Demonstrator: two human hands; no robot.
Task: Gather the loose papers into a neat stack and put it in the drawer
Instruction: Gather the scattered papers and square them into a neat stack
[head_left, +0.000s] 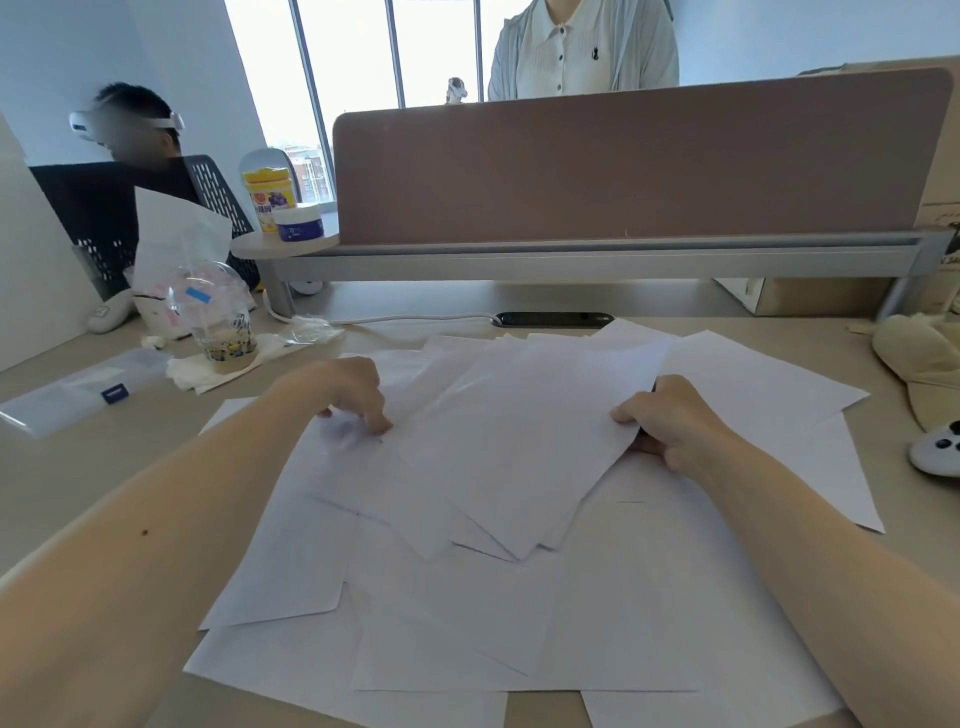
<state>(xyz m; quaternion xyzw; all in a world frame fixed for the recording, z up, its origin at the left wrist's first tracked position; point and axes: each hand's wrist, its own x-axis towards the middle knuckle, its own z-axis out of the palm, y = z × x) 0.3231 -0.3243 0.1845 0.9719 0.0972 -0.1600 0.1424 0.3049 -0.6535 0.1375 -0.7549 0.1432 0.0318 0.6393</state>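
A pale wooden desk (78, 467) fills the foreground. A brown partition screen (623, 166) stands at twelve o'clock, bright windows (353, 52) at eleven, a black mesh chair (93, 208) at ten.

Desk (78, 467) with a brown divider panel (623, 166) and small things at its sides.
At the left a plastic cup (223, 327) stands on a napkin (208, 373), with a clear plastic box (78, 397) near it. Behind, a yellow-lidded jar (267, 200) and a small white tub (298, 222) stand just beside each other on a rounded shelf (260, 248). At the right lie a cream cap (919, 358) and a white controller (935, 453). A person in a light shirt (582, 47) stands behind the panel.
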